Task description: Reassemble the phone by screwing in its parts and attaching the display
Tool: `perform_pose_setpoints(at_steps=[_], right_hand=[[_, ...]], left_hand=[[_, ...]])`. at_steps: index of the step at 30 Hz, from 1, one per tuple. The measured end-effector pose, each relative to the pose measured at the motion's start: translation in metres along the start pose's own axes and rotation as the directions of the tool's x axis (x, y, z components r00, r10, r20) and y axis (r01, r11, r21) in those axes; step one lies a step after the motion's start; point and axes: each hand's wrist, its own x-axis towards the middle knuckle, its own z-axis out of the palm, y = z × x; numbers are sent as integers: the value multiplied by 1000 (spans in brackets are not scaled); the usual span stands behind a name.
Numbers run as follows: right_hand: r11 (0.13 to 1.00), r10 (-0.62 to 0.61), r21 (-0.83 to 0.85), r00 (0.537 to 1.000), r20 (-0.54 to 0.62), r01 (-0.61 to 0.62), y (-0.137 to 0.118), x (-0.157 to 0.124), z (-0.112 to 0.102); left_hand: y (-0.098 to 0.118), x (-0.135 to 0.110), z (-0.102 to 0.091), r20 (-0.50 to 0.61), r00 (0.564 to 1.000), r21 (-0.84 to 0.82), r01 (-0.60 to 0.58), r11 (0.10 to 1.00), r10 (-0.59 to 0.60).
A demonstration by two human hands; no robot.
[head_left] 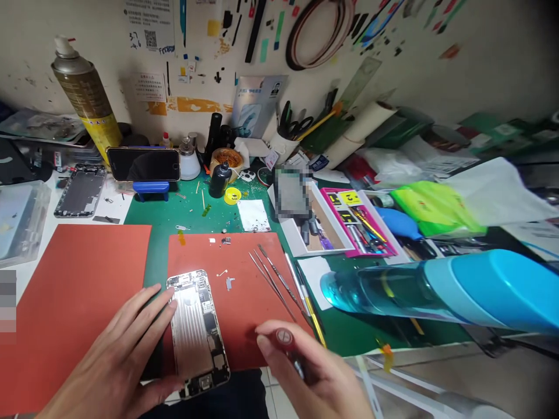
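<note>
Workbench seen from the head camera, left to right. A clear plastic parts box (24,221) is sitting at the far left, beside a bare orange-red silicone mat (74,302). Behind them, a gutted phone housing (81,190) is lying on white paper, and a tall spray can (82,99) is standing by the wall, its label unreadable. On the wall, a paper note (148,26) is showing a QR code and handwriting that looks like "37" and "4.6"; the rest is too small to read. A smartphone (142,164) is resting on a blue stand (151,189). The left hand (116,355) is released, its fingers extended, with the fingertips (168,297) touching the edge of an opened smartphone rear housing (196,331). That housing is lying with its logic board exposed, on a second silicone mat (248,308). Such a light, flat touch would likely steady the housing without stressing the board. A small metal shield (228,283) is lying just beside it, and tweezers (273,285) are lying further right. The right hand (305,369) is clenching a precision screwdriver (285,337), its tip hidden. A pink tool tray (358,221) is sitting beyond, and a blue-capped bottle (437,291) is crossing the foreground, without legible writing.
</note>
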Motion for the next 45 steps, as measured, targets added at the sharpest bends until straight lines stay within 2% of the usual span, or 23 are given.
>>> perform_pose_setpoints(at_steps=[2,4,5,6,7,9,14,20,24,27,30,32,38,45], right_hand=[[954,-229,-186,972,44,233,-12,29,-8],[868,-352,-337,930,101,365,-20,60,-9],[821,-373,-412,918,135,395,-24,76,-7],[779,-372,-483,915,158,400,-26,91,-4],[749,-313,-557,933,179,359,-28,105,1],[677,-137,-703,976,170,218,-30,128,13],[624,12,-777,992,123,89,-32,155,41],[585,115,-811,990,80,-2,-31,164,51],[609,155,-793,984,88,-25,-35,163,47],[664,185,-748,966,178,10,-41,151,45],[747,189,-657,914,358,103,-50,135,51],[768,185,-626,887,423,139,-56,128,58],[691,207,-711,907,367,130,-62,125,74],[643,205,-750,908,364,155,-62,123,73]], left_hand=[[-1,-2,0,14,999,-8,-32,999,32],[-3,-2,1,24,997,-5,-79,997,79],[-4,-3,2,24,994,-4,-104,995,105],[-4,-3,3,22,991,-5,-129,992,129],[-4,-4,4,20,989,-8,-147,989,147],[-3,-6,6,18,985,-12,-170,985,170],[2,-9,7,21,979,-35,-200,979,201],[3,-8,9,-54,968,-28,-248,968,246],[1,-4,7,-60,963,-64,-268,961,265],[2,-2,6,-54,964,-101,-263,959,259],[2,-3,8,-48,968,-128,-252,959,248],[2,-4,10,-45,970,-134,-242,961,238],[2,-4,11,-71,966,-131,-256,958,249],[4,-1,8,-53,968,-112,-251,961,247]])
